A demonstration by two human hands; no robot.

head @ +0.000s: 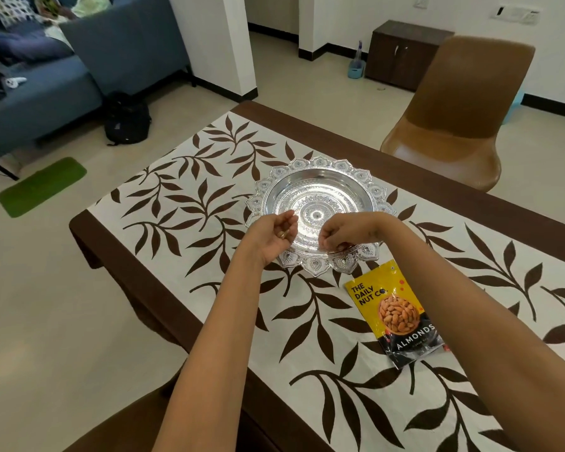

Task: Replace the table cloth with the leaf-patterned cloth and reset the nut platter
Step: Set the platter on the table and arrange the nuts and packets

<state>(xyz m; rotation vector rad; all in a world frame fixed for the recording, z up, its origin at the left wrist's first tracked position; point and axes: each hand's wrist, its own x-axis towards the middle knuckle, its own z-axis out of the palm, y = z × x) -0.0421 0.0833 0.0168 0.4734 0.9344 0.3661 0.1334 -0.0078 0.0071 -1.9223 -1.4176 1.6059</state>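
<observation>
Lying flat across the dark wooden surface [437, 187], the leaf-patterned cloth [183, 203] is white with brown leaf sprays and leaves a strip of bare wood along the far edge. The silver platter [320, 190] sits on the cloth near the middle, its scalloped rim ornate and its bowl showing nothing inside. Both hands reach over the platter's near rim. The left hand [276, 234] is turned palm up with its fingers curled in, and something small and golden sits in the grip; it may be a nut, though it is too small to tell. The right hand [346, 231] hangs just above the near rim with its fingertips bunched together, and whether they pinch anything cannot be made out. A yellow and black packet of almonds [397, 313] lies flat on the cloth just beside the platter, on its near right side. A brown chair [460, 115] stands beyond the far edge.
</observation>
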